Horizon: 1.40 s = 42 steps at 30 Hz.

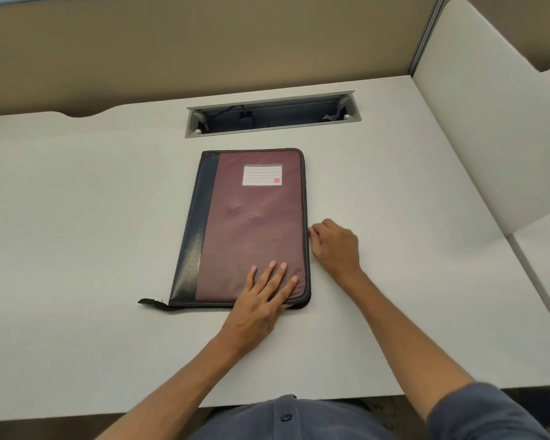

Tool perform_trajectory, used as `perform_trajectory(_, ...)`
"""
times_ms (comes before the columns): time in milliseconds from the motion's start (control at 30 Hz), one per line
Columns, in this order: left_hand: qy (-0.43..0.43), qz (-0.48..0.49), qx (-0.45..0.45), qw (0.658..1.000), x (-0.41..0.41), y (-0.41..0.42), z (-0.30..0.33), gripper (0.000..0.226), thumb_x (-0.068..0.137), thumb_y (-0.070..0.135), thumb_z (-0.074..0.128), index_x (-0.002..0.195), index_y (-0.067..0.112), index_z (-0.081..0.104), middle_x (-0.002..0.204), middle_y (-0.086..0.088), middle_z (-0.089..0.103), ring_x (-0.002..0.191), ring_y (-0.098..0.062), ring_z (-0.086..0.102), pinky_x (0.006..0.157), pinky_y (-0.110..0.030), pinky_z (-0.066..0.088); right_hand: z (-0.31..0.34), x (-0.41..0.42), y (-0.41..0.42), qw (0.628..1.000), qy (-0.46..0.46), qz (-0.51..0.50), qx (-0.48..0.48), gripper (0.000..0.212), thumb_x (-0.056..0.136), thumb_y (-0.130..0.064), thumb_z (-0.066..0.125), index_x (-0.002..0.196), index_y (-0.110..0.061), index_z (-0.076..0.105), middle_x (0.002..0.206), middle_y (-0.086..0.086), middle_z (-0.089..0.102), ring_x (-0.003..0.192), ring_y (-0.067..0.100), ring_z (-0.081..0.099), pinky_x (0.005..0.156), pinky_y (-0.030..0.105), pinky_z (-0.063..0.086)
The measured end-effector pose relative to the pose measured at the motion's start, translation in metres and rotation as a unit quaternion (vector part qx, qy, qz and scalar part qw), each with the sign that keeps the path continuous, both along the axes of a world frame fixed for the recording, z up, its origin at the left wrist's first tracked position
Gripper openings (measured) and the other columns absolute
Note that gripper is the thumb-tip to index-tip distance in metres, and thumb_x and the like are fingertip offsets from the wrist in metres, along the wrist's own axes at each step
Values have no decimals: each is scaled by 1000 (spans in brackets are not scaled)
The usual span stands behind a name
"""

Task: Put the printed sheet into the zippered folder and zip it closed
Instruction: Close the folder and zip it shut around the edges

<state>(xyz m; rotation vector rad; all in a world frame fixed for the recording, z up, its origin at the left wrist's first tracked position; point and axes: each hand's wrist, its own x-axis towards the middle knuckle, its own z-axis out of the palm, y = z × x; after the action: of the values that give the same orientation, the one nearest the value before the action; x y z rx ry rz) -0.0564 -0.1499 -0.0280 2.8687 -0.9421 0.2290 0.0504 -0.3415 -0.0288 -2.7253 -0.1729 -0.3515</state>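
Note:
A maroon zippered folder [254, 223] with a dark blue spine and a white label lies closed and flat on the white desk [77, 217]. My left hand [261, 300] rests palm down, fingers spread, on the folder's near right corner. My right hand [334, 246] is at the folder's right edge about halfway along it, fingers pinched at the zipper track; the zipper pull itself is hidden by the fingers. A black strap tab [150, 302] sticks out at the near left corner. No printed sheet is in sight.
An open cable tray slot [272, 114] with a metal rim is set into the desk behind the folder. A beige partition [204, 42] stands at the back and a white divider panel [489, 122] on the right.

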Motion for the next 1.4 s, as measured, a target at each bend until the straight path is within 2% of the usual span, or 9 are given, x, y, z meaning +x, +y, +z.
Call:
perform_trajectory(200, -1, 0, -1, 1000, 0, 1, -3, 47, 94, 25, 40, 137, 11, 53, 145, -13, 47, 134, -36, 43, 103, -59, 39, -2, 60, -3, 999, 34, 5, -14, 31, 98, -28, 48, 90, -9, 71, 86, 8, 64, 70, 36, 63, 59, 35, 45)
perform_trajectory(567, 3, 2, -18, 1000, 0, 2, -11, 47, 95, 27, 42, 139, 13, 50, 147, -10, 45, 137, -35, 38, 106, -61, 34, -3, 131, -7, 998, 70, -2, 2, 35, 100, -32, 45, 92, -9, 71, 89, 10, 64, 77, 36, 60, 63, 35, 44)
perform_trajectory(800, 16, 6, -27, 999, -1, 2, -12, 47, 97, 29, 44, 142, 15, 47, 151, -8, 39, 141, -32, 31, 109, -53, 27, 1, 175, -10, 997, 73, -6, 11, 34, 99, -33, 47, 94, -10, 72, 90, 10, 66, 78, 34, 61, 62, 32, 39)
perform_trajectory(900, 36, 25, -64, 997, -3, -1, -12, 49, 91, 34, 53, 138, 18, 52, 152, -5, 40, 143, -29, 30, 113, -52, 26, 2, 189, -10, 996, 82, -7, 36, 31, 98, -32, 50, 94, -11, 72, 91, 8, 67, 80, 33, 61, 64, 33, 42)
perform_trajectory(967, 34, 40, -109, 993, 2, -4, -9, 47, 87, 42, 57, 127, 19, 62, 144, -3, 50, 137, -26, 40, 112, -52, 29, 0, 193, -11, 994, 89, 2, 58, 28, 97, -31, 52, 97, -13, 72, 95, 7, 68, 84, 31, 62, 69, 36, 47)
perform_trajectory(1033, 19, 46, -150, 987, 18, -8, -2, 43, 84, 47, 60, 112, 16, 69, 126, -3, 62, 119, -24, 53, 106, -48, 34, -3, 194, -14, 992, 93, 8, 90, 26, 96, -32, 54, 99, -14, 72, 96, 4, 70, 86, 26, 62, 71, 34, 46)
perform_trajectory(1100, 13, 53, -176, 983, 46, -15, 3, 35, 84, 42, 63, 101, 12, 70, 112, -5, 64, 106, -25, 57, 97, -42, 42, -5, 194, -18, 988, 94, 11, 120, 23, 94, -32, 57, 98, -16, 73, 95, 2, 71, 85, 23, 62, 69, 30, 43)
perform_trajectory(1233, 58, 122, -184, 974, 125, -30, 11, 29, 87, 37, 60, 98, 11, 70, 105, -5, 63, 97, -24, 58, 82, -41, 48, -5, 194, -21, 985, 92, 19, 146, 19, 93, -29, 59, 98, -17, 73, 96, -1, 72, 84, 19, 63, 69, 28, 42)
perform_trajectory(1400, 83, 194, -160, 964, 228, -47, 17, 34, 86, 39, 58, 104, 11, 66, 104, -5, 58, 100, -26, 51, 84, -38, 41, -2, 193, -19, 978, 97, 20, 184, 18, 94, -28, 56, 99, -18, 71, 100, -4, 71, 80, 17, 63, 77, 36, 51)
